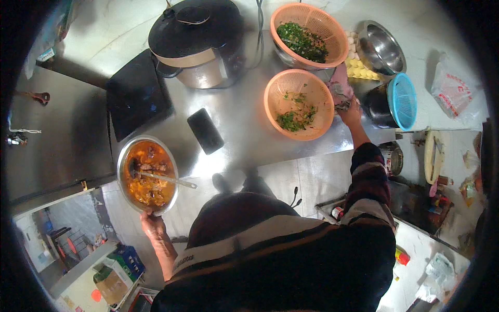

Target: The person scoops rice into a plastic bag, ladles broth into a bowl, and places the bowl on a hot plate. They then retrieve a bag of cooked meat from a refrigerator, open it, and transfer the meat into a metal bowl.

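Note:
My left hand (153,226) grips the near rim of a metal bowl (121,191) of reddish-orange stew (154,191). A spoon or ladle (171,180) rests in the stew, its handle over the right rim. Out to the right, my right hand (352,113) is closed on a bunched pink and grey cloth (340,87). The cloth lies against the right side of an orange plastic colander (269,113) with scraps of chopped greens (294,119). Behind it, a second orange colander (331,23) full of chopped greens (300,41) sits in a metal bowl.
A large electric cooker (197,50), a black induction plate (136,93) and a phone (206,131) occupy the steel counter (241,117). Right of my right hand are a blue basket (403,102) on a dark pot, an egg tray (360,69), a steel bowl (384,46) and a plastic bag (452,89).

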`<action>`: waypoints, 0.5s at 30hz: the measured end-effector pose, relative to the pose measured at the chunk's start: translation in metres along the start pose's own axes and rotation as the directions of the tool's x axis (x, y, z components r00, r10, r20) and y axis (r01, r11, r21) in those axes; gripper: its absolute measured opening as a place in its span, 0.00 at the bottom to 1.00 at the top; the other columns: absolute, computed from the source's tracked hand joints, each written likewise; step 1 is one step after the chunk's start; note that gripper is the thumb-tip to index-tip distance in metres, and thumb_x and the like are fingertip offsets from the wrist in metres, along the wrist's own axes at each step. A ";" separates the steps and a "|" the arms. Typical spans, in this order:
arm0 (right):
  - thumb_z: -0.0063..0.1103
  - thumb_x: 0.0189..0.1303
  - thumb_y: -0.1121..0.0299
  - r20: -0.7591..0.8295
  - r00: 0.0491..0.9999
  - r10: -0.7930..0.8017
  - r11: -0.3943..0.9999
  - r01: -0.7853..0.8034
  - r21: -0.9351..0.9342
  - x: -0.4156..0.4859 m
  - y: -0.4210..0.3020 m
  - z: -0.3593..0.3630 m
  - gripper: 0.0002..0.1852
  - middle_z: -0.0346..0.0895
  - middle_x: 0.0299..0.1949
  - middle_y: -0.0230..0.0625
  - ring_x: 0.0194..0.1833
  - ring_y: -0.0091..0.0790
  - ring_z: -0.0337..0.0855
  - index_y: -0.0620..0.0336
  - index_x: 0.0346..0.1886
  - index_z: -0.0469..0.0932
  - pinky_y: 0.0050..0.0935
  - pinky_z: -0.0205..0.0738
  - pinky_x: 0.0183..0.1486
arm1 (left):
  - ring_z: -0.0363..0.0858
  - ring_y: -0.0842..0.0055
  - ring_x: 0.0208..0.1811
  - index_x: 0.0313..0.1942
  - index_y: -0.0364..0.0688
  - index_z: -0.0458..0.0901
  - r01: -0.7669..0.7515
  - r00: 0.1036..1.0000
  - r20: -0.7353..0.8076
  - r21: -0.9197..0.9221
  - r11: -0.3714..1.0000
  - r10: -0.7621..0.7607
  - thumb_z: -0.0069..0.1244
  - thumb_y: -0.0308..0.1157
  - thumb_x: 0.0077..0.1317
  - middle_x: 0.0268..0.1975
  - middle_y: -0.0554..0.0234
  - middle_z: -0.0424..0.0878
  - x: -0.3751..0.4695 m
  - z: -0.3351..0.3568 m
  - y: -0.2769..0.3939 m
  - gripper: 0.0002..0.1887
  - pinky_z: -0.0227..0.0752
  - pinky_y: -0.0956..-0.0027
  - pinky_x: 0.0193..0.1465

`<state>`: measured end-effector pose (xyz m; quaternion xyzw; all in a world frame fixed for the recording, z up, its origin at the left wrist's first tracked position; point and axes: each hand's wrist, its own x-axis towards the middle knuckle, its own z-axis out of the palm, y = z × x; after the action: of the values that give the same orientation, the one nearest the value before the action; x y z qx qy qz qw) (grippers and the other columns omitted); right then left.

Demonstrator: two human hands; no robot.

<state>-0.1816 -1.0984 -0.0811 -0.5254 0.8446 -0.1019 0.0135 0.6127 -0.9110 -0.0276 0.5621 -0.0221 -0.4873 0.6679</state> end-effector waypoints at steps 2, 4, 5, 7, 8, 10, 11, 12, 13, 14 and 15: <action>0.72 0.49 0.51 0.072 0.997 0.024 0.999 -0.022 -0.031 0.007 0.009 0.022 0.45 0.75 0.57 0.57 0.61 0.54 0.73 0.49 0.71 0.62 0.47 0.68 0.61 | 0.77 0.67 0.47 0.40 0.33 0.76 -0.008 1.000 -0.013 0.032 0.999 0.008 0.50 0.21 0.55 0.44 0.58 0.80 -0.016 0.012 0.008 0.11 0.70 0.60 0.58; 0.66 0.54 0.52 0.098 0.994 0.042 0.998 -0.037 -0.049 0.019 0.016 0.034 0.31 0.79 0.48 0.51 0.53 0.54 0.79 0.51 0.61 0.73 0.50 0.74 0.55 | 0.77 0.68 0.47 0.40 0.33 0.76 0.012 0.996 -0.086 0.042 0.999 -0.008 0.50 0.22 0.55 0.43 0.59 0.81 -0.023 0.023 0.016 0.10 0.69 0.60 0.59; 0.65 0.55 0.53 0.055 0.994 0.093 0.996 -0.092 -0.014 0.021 0.020 0.037 0.27 0.79 0.47 0.52 0.52 0.55 0.79 0.54 0.56 0.76 0.50 0.74 0.53 | 0.76 0.68 0.47 0.39 0.34 0.76 -0.003 0.999 -0.037 0.010 1.000 0.004 0.50 0.22 0.56 0.41 0.60 0.80 -0.030 0.025 0.017 0.10 0.68 0.62 0.59; 0.63 0.55 0.54 -0.034 0.991 0.133 0.988 -0.130 0.083 0.022 0.035 0.035 0.22 0.79 0.46 0.52 0.49 0.55 0.79 0.59 0.48 0.80 0.50 0.74 0.51 | 0.76 0.68 0.47 0.39 0.34 0.76 0.032 0.997 -0.070 0.012 0.999 -0.031 0.49 0.23 0.56 0.42 0.59 0.80 -0.037 0.028 0.022 0.10 0.68 0.63 0.59; 0.63 0.55 0.55 -0.080 0.990 0.118 0.983 -0.105 0.148 0.024 0.046 0.027 0.21 0.80 0.45 0.52 0.49 0.55 0.79 0.60 0.46 0.81 0.50 0.74 0.50 | 0.76 0.68 0.47 0.39 0.35 0.76 0.059 0.996 -0.065 -0.003 0.998 -0.059 0.49 0.23 0.56 0.42 0.59 0.80 -0.040 0.030 0.023 0.09 0.68 0.63 0.60; 0.62 0.55 0.55 -0.181 0.979 0.095 0.967 -0.048 0.250 0.017 0.057 0.015 0.20 0.80 0.43 0.53 0.47 0.55 0.79 0.62 0.42 0.81 0.50 0.74 0.48 | 0.76 0.68 0.45 0.37 0.36 0.76 0.021 0.998 -0.053 0.022 1.000 -0.020 0.49 0.24 0.57 0.40 0.60 0.79 -0.045 0.031 0.024 0.07 0.67 0.63 0.59; 0.62 0.54 0.56 -0.238 0.967 0.090 0.958 -0.019 0.287 0.011 0.063 0.006 0.19 0.80 0.41 0.53 0.45 0.55 0.79 0.63 0.40 0.81 0.49 0.73 0.47 | 0.75 0.69 0.45 0.36 0.37 0.76 0.004 0.999 -0.034 0.028 1.000 -0.003 0.49 0.25 0.58 0.39 0.60 0.79 -0.046 0.032 0.025 0.06 0.66 0.64 0.59; 0.62 0.54 0.56 -0.270 0.955 0.120 0.949 -0.031 0.315 0.005 0.068 -0.005 0.19 0.81 0.40 0.54 0.44 0.55 0.79 0.64 0.38 0.81 0.49 0.73 0.46 | 0.75 0.69 0.44 0.35 0.37 0.76 -0.012 1.000 -0.012 0.033 0.999 0.013 0.49 0.25 0.58 0.38 0.61 0.79 -0.047 0.034 0.025 0.05 0.66 0.64 0.59; 0.64 0.53 0.54 -0.024 0.986 0.164 0.834 -0.126 0.537 -0.009 0.073 -0.017 0.19 0.80 0.36 0.51 0.43 0.55 0.79 0.63 0.36 0.80 0.49 0.74 0.47 | 0.74 0.71 0.41 0.33 0.38 0.75 0.000 0.999 0.053 0.050 0.999 -0.003 0.48 0.24 0.58 0.35 0.64 0.78 -0.048 0.035 0.025 0.03 0.66 0.66 0.57; 0.65 0.52 0.54 0.039 0.987 0.159 0.899 -0.161 0.407 -0.020 0.072 -0.024 0.19 0.80 0.37 0.50 0.43 0.56 0.80 0.63 0.36 0.79 0.49 0.74 0.47 | 0.74 0.72 0.40 0.33 0.39 0.75 -0.002 1.000 -0.011 0.056 0.998 0.003 0.48 0.24 0.58 0.35 0.65 0.77 -0.048 0.038 0.025 0.03 0.66 0.66 0.56; 0.66 0.52 0.54 0.091 0.988 0.126 0.944 -0.148 0.296 -0.028 0.067 -0.028 0.19 0.81 0.37 0.49 0.43 0.56 0.80 0.62 0.36 0.79 0.49 0.74 0.47 | 0.73 0.73 0.40 0.33 0.39 0.75 -0.007 1.000 -0.020 0.038 0.999 0.007 0.48 0.24 0.58 0.34 0.66 0.77 -0.048 0.040 0.025 0.03 0.66 0.67 0.55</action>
<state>-0.2318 -1.0405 -0.0691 -0.4604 0.8526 -0.2101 0.1304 0.5800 -0.9101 0.0312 0.5795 -0.0267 -0.4788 0.6590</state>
